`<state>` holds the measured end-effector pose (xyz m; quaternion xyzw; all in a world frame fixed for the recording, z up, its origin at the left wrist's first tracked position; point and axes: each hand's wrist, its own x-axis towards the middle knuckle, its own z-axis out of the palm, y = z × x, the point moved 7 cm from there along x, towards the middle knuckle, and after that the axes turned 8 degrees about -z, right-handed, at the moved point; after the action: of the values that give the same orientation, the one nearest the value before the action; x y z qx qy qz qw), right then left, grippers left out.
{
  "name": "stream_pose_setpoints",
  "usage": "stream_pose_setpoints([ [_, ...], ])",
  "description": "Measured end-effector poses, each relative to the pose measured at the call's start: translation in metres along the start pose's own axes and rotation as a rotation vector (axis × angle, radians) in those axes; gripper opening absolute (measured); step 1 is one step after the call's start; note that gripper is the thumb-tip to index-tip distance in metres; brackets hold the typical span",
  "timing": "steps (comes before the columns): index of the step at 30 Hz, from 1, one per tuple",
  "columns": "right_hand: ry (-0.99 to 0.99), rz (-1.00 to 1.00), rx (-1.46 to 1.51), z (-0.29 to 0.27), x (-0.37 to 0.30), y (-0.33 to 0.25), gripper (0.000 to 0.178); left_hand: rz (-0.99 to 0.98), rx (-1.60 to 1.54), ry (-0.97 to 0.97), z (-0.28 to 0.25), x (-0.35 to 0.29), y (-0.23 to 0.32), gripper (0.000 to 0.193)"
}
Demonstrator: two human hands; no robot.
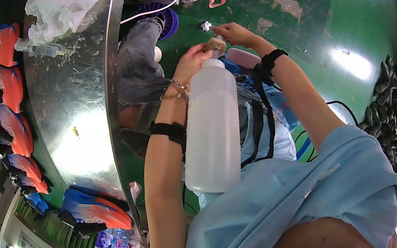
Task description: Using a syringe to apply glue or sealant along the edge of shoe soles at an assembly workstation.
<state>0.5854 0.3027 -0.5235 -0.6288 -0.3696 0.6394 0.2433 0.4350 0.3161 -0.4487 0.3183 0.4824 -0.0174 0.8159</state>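
The left hand [192,63] is closed with its fingertips on a tan piece [217,44] at the bottle's nozzle [215,54]. The right hand [236,35] is just beside it, on its right and a little farther from the body, fingers bent and drawn together near the tan piece; whether they grip anything I cannot tell.

The bottle [212,127], white and cloudy, runs from just below the left hand back toward the chest, along the right side of the left forearm. A bracelet [177,93] sits behind the left hand, and a black band [271,59] circles the right forearm behind that hand.

Just beyond the fingertips, a crumpled scrap [206,26] lies on the green floor [315,4]. Below the right hand is a pink cylinder [242,57].

Left of the left hand is a leg in grey jeans [139,65], and past it a metal table [71,82] with a white bag [62,13] at its far end. Farther left, orange-and-blue gloves [13,118] form a row. Well to the right of the right hand is a black pile [390,107].
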Motion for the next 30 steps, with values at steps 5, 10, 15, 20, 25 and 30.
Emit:
stream_pose_setpoints([
  [5, -0.056, -0.096, -0.035, -0.006, -0.013, -0.015, 0.043, -0.083, -0.244, -0.109, 0.006, -0.011, 0.0, 0.037],
  [10, 0.001, -0.113, -0.159, -0.016, -0.007, -0.026, 0.048, 0.025, -0.076, -0.093, 0.015, -0.016, 0.006, 0.033],
  [15, 0.01, -0.108, -0.157, -0.014, 0.003, -0.015, 0.05, 0.06, 0.014, -0.076, 0.014, -0.016, 0.007, 0.035],
  [20, -0.063, -0.133, -0.107, 0.001, -0.01, -0.033, 0.039, 0.012, -0.08, -0.086, 0.007, -0.027, 0.008, 0.037],
  [25, 0.036, -0.31, -0.184, -0.01, -0.031, -0.069, 0.034, 0.079, -0.152, -0.055, 0.011, -0.036, 0.02, 0.048],
  [30, 0.153, -0.858, -0.561, -0.011, -0.066, -0.137, 0.026, 0.166, -0.319, -0.125, 0.022, -0.062, 0.038, 0.059],
])
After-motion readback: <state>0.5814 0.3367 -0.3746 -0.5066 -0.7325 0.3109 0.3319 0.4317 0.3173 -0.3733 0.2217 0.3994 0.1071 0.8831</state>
